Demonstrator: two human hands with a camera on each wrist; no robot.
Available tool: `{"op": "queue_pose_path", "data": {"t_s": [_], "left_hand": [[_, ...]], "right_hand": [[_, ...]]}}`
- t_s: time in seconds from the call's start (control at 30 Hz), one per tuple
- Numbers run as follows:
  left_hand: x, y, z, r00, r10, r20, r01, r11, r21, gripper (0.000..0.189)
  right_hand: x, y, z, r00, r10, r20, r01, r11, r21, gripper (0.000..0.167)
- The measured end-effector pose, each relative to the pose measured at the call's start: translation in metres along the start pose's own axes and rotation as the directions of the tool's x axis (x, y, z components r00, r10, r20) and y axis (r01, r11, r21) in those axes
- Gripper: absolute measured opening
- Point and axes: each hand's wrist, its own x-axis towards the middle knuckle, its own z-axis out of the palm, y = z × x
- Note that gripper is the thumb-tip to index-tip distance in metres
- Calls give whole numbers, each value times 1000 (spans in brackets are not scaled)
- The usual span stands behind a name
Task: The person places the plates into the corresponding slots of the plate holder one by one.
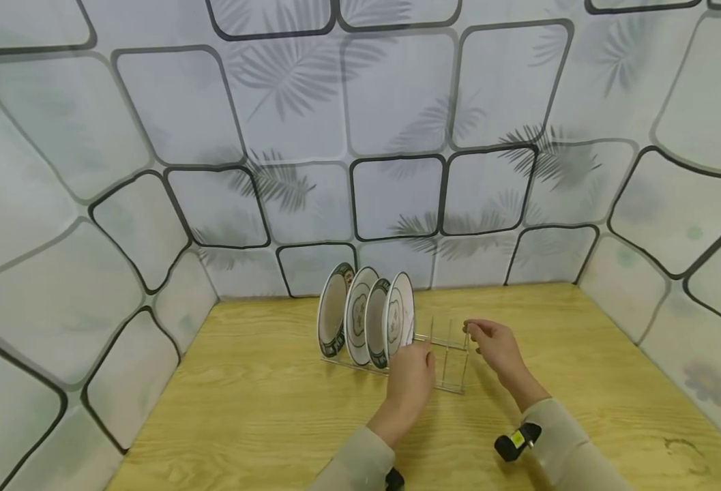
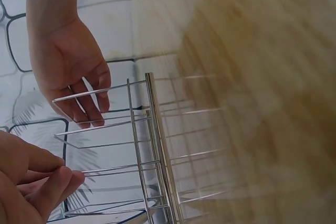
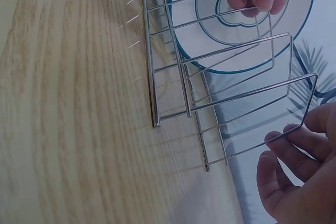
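Observation:
A silver wire dish rack point(image 1: 452, 390) stands on the wooden table, with several round plates upright in its left part. The plates are white; two of them, such as the leftmost plate point(image 1: 333, 310), have dark patterned rims. My left hand point(image 1: 410, 375) pinches the top of one of the rack's upright wires between thumb and fingers, just right of the rightmost plate point(image 1: 400, 310). At the rack's right end, my right hand point(image 1: 498, 348) holds the end wire loop, fingers curled at its upper corner. The right wrist view shows these right fingertips point(image 3: 275, 140) against the wire.
The pale wood table point(image 1: 262, 395) extends around the rack. A patterned cloth or paper wall point(image 1: 397, 198) stands close behind and on both sides. A black wrist device point(image 1: 516, 442) hangs at the right sleeve.

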Motion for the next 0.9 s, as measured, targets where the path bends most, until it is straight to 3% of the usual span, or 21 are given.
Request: {"op": "queue_pose_path", "data": {"t_s": [0.13, 0.43, 0.7, 0.9], "left_hand": [[1, -2, 1, 1000, -4, -16, 4, 1000, -2, 22], [-4, -5, -2, 999, 7, -51, -7, 1000, -7, 10], [-10, -11, -7, 998, -9, -59, 2, 994, -105, 17], [-14, -14, -11, 996, -12, -90, 0, 992, -127, 26]], "right_hand": [[-2, -1, -1, 1000, 5, 16, -5, 1000, -3, 43], [-6, -1, -2, 999, 9, 44, -9, 1000, -5, 40], [-17, -5, -1, 998, 11, 55, -11, 1000, -6, 38], [-24, -5, 0, 998, 18, 62, -19, 1000, 11, 36]]}}
